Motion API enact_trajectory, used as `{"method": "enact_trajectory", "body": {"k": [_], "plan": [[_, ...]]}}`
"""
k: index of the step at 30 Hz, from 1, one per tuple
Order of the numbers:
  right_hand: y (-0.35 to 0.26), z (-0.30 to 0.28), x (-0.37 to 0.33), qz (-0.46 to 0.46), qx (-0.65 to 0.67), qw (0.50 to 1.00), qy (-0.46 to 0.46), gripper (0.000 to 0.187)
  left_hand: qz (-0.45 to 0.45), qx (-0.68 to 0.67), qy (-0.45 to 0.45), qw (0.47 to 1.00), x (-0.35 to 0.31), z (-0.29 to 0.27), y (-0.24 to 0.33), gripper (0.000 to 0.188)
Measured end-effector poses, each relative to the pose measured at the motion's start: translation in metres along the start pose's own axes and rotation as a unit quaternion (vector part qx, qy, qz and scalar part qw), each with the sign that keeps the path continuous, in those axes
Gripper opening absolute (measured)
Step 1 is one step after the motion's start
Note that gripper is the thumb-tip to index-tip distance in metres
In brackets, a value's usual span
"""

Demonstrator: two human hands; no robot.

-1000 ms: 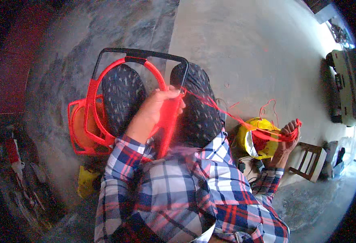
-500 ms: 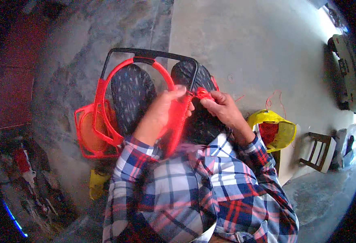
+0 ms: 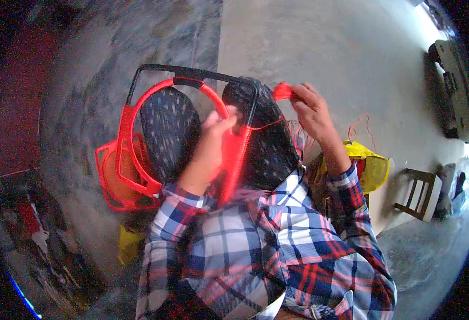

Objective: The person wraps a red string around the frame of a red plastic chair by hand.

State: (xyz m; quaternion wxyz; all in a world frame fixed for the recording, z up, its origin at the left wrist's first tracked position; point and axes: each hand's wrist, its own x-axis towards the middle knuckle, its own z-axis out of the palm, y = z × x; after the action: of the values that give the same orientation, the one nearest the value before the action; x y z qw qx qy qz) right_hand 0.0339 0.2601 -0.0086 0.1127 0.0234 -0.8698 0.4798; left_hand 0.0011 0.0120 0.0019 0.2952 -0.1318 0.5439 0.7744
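Observation:
A black frame [image 3: 192, 71] with a round ring inside it lies over my lap, much of it wrapped in red cord. My left hand [image 3: 209, 144] is closed around the red-wrapped right side [image 3: 236, 157] of this frame. In my right hand [image 3: 315, 116], raised to the right of the knees, the fingers pinch a small bundle of red cord [image 3: 282, 92]. One taut red strand [image 3: 266, 126] runs between the bundle and the frame's right side. The left fingers are partly hidden and blurred.
Beside my left leg sits another red frame [image 3: 102, 173] with a brownish-orange round middle. A yellow bag [image 3: 376, 169] stands at my right, loose red cord [image 3: 369, 128] trailing by it. Farther right is a small wooden stool [image 3: 424, 194]. Dark clutter [image 3: 48, 240] lies at lower left.
My right hand has moved up and right, away from the frame, carrying the cord bundle and drawing out the strand. My left hand keeps its hold on the frame.

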Motion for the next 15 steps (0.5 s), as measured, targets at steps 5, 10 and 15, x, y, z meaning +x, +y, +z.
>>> {"method": "enact_trajectory", "body": {"k": [5,10,15], "plan": [[-0.044,0.037,0.041,-0.064,-0.232,0.958,-0.153,0.031,0.21,0.016,0.043,0.977,-0.002,0.02,0.002,0.061],[-0.042,0.045,0.038,-0.17,-0.2,0.961,-0.085,0.027,0.064,-0.086,-0.066,0.992,0.0,0.007,0.004,0.05],[-0.014,0.023,0.002,-0.047,-0.015,0.993,0.109,0.039,-0.072,-0.131,-0.078,0.986,0.006,-0.004,0.005,0.047]]}}
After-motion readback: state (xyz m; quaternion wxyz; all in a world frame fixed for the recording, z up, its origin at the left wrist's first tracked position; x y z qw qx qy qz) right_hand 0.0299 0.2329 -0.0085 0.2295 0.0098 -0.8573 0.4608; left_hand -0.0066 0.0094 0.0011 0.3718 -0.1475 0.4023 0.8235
